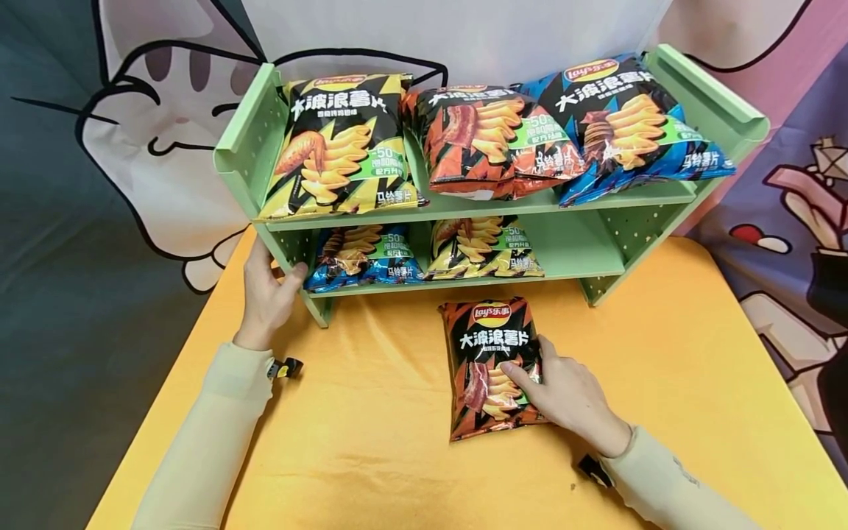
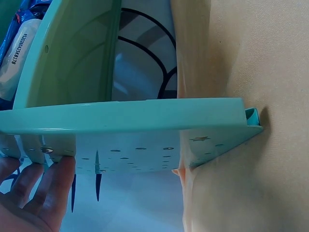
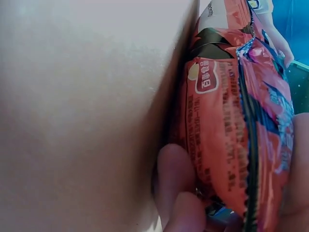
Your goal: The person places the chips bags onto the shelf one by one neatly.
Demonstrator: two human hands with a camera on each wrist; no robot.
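Observation:
In the head view my right hand (image 1: 573,390) grips the right side of a red and black bag of potato chips (image 1: 486,394) in front of the shelf. Its thumb lies across the front, and in the right wrist view fingers (image 3: 175,169) curl under the bag's edge. My left hand (image 1: 265,294) holds the left side panel of the green shelf (image 1: 430,213), with the thumb by the front edge. The left wrist view shows its fingers (image 2: 60,186) against the panel's outer face.
On the top tier sit a yellow bag (image 1: 344,162), a red bag (image 1: 490,140) and a blue bag (image 1: 623,125). Below are another blue bag (image 1: 364,254) and another yellow bag (image 1: 483,246). An orange-yellow cloth (image 1: 358,442) covers the table.

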